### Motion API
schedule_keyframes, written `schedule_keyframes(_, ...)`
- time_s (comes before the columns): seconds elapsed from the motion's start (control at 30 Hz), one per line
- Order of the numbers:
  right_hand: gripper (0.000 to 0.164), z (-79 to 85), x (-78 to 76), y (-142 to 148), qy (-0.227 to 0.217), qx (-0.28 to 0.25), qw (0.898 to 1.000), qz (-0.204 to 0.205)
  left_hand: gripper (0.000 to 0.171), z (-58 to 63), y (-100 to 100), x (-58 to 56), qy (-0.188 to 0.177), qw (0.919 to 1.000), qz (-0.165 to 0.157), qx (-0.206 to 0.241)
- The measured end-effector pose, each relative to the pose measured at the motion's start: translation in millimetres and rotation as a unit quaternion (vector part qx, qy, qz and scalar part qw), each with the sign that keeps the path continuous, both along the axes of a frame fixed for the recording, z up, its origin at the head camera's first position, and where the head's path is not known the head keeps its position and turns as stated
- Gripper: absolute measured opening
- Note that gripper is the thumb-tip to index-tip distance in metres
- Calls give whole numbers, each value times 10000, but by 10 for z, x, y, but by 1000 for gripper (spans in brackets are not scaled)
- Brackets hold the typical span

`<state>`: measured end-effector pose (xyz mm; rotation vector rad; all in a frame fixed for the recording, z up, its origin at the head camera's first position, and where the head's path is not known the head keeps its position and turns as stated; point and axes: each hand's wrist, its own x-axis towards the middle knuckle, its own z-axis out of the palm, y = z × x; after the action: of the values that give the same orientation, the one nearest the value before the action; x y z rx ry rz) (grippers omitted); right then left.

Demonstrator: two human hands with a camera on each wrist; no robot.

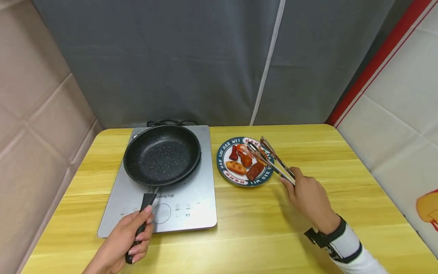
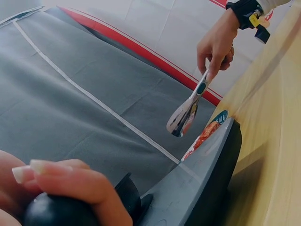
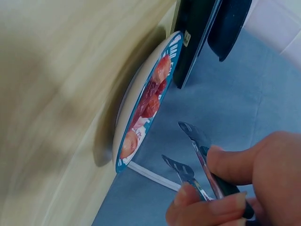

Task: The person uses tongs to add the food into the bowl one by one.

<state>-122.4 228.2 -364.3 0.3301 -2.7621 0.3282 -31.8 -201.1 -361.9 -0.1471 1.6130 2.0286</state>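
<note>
A black speckled frying pan (image 1: 162,156) sits on the silver induction cooker (image 1: 202,190) at the left. My left hand (image 1: 128,238) grips the pan's black handle (image 1: 141,228), with fingers wrapped round it. At the right, my right hand (image 1: 309,196) holds metal tongs (image 1: 278,163) with dark grips. Their two arms stand apart, tips above the plate's right side, clear of the food in the right wrist view. On the blue-rimmed plate (image 1: 222,173) lie several pieces of cooked-looking food, among them a golden oval piece (image 1: 236,167) and a brown chunk (image 1: 255,171).
The cooker and plate share a wooden table (image 1: 253,228). A black cable (image 1: 171,122) lies behind the pan. A grey curtain (image 1: 188,64) closes off the back, and pale padded panels (image 1: 400,99) rise at both sides.
</note>
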Motion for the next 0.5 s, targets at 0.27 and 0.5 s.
schedule_keyframes(0.27,37,2,-202,31,242,251,9991,223,38,11,-9,-4,-28,10000,-28,47)
schedule_keyframes(0.5,37,-2,-336,30,114,551,9981,264,38,6,-8,-8,-28,10000,-71,59)
